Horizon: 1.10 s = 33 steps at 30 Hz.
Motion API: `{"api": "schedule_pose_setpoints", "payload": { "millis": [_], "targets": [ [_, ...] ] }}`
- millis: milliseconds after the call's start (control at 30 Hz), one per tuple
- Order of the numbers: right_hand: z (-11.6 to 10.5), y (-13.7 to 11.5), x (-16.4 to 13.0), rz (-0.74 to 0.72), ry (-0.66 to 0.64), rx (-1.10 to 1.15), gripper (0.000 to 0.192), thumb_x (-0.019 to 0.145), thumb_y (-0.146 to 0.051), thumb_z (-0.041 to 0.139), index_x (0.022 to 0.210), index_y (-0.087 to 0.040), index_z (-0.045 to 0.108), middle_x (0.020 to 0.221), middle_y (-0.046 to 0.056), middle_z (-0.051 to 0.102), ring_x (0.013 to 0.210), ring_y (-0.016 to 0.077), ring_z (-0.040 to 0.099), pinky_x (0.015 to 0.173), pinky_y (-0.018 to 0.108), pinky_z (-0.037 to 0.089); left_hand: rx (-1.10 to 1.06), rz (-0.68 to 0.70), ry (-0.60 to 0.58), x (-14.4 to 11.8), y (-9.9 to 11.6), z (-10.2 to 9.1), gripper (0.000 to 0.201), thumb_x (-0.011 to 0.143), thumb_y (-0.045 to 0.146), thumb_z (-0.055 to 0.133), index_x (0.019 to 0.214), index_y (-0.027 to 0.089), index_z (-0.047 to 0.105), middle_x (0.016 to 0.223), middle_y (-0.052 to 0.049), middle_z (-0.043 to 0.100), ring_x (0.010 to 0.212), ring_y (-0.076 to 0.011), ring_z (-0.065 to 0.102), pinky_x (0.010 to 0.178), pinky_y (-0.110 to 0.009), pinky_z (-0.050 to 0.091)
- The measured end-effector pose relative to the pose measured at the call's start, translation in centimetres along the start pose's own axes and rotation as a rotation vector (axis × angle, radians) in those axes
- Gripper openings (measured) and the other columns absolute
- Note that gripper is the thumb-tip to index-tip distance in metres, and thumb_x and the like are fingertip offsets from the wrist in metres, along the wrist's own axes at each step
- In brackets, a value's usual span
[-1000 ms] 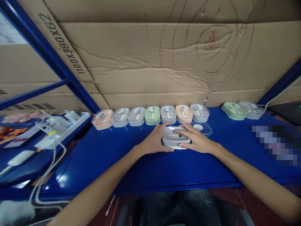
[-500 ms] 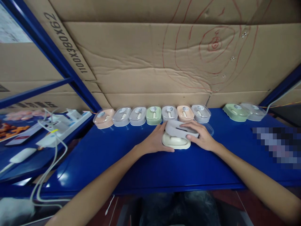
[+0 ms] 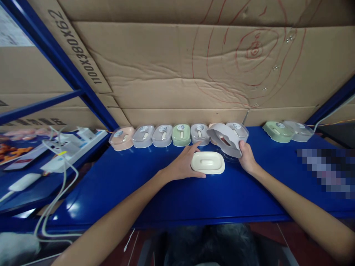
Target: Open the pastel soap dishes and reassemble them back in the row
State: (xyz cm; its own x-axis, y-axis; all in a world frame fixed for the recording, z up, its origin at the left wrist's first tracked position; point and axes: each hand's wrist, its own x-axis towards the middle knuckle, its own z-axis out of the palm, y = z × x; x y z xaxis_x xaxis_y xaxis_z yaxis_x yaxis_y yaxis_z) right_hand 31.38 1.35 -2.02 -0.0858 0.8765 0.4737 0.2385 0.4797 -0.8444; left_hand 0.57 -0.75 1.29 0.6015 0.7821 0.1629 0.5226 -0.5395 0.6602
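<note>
My left hand (image 3: 185, 163) is curled round the left end of a cream oblong base (image 3: 215, 156), thumb at its near edge and fingers at its far edge. The base lies on the blue table and has a raised oval in its middle. My right hand (image 3: 247, 157) pinches a grey plastic cover (image 3: 227, 147) by its right end, tilted up and to the right of the base. An opening shows through the cover's middle. Under it, partly hidden, lies a clear plastic lid (image 3: 230, 159).
Along the cardboard wall (image 3: 166, 55) stands a row of several boxes in peach, grey and green, such as the green box (image 3: 181, 136), with clear lids. Farther right are another green box (image 3: 278, 132) and a clear lid (image 3: 301, 131). Cables and a white power strip (image 3: 74, 151) lie left.
My right hand has lifted the grey cover off the cream base and carried it right, tilting it up. My left hand stays at the base.
</note>
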Motion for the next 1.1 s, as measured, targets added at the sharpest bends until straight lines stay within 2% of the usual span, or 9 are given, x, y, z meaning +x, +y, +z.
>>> {"api": "schedule_pose_setpoints", "payload": {
  "millis": [167,333,533,700,867,1100],
  "targets": [
    [0.1,0.5,0.0,0.001,0.056,-0.008,0.079,0.103,-0.085,0.030,0.126,-0.025,0.076,0.109,0.008,0.084,0.110,0.0342,0.079,0.091,0.049,0.067,-0.019,0.009,0.008,0.0,0.0,0.0,0.134,0.068,0.060,0.098,0.173,0.032,0.019,0.148,-0.014,0.057,0.144,-0.0429,0.049,0.123,-0.065,0.037],
    [0.3,-1.0,-0.1,-0.044,0.064,-0.064,0.078,0.104,-0.084,0.030,0.118,-0.024,0.079,0.107,0.008,0.083,0.105,0.0342,0.078,0.091,0.050,0.065,-0.026,0.007,0.013,0.0,0.1,0.0,0.134,0.069,0.059,0.097,0.174,0.031,0.019,0.147,-0.014,0.059,0.144,-0.0428,0.049,0.123,-0.065,0.038],
    [0.2,-3.0,-0.3,-0.221,-0.059,-0.198,0.073,0.106,-0.079,0.035,0.128,-0.022,0.074,0.117,0.011,0.078,0.105,0.0333,0.074,0.093,0.048,0.060,-0.036,0.026,0.046,0.2,0.0,0.1,0.135,0.069,0.060,0.097,0.174,0.030,0.018,0.149,-0.016,0.059,0.145,-0.0443,0.051,0.123,-0.067,0.038],
    [0.3,-3.6,-0.3,-0.382,-0.167,-0.285,0.065,0.106,-0.074,0.044,0.141,-0.024,0.067,0.134,0.014,0.072,0.123,0.0349,0.069,0.105,0.051,0.055,-0.067,0.044,0.073,0.2,0.1,0.0,0.136,0.068,0.059,0.099,0.174,0.030,0.019,0.152,-0.015,0.061,0.147,-0.0439,0.053,0.123,-0.066,0.041],
    [0.5,-3.5,-0.7,-0.394,-0.249,-0.387,0.062,0.101,-0.067,0.064,0.149,-0.029,0.061,0.141,0.014,0.066,0.132,0.0365,0.065,0.112,0.056,0.053,-0.068,0.035,0.111,0.1,0.5,-0.2,0.133,0.069,0.060,0.098,0.174,0.030,0.021,0.174,-0.018,0.039,0.159,-0.0475,0.039,0.128,-0.071,0.035],
    [0.6,-3.1,-0.9,-0.369,-0.325,-0.423,0.072,0.095,-0.064,0.075,0.156,-0.033,0.053,0.150,0.013,0.060,0.139,0.0381,0.060,0.117,0.058,0.050,-0.108,0.050,0.142,0.0,0.8,-0.3,0.132,0.068,0.056,0.100,0.172,0.029,0.024,0.175,-0.017,0.038,0.159,-0.0461,0.041,0.129,-0.067,0.037]
  ]
}}
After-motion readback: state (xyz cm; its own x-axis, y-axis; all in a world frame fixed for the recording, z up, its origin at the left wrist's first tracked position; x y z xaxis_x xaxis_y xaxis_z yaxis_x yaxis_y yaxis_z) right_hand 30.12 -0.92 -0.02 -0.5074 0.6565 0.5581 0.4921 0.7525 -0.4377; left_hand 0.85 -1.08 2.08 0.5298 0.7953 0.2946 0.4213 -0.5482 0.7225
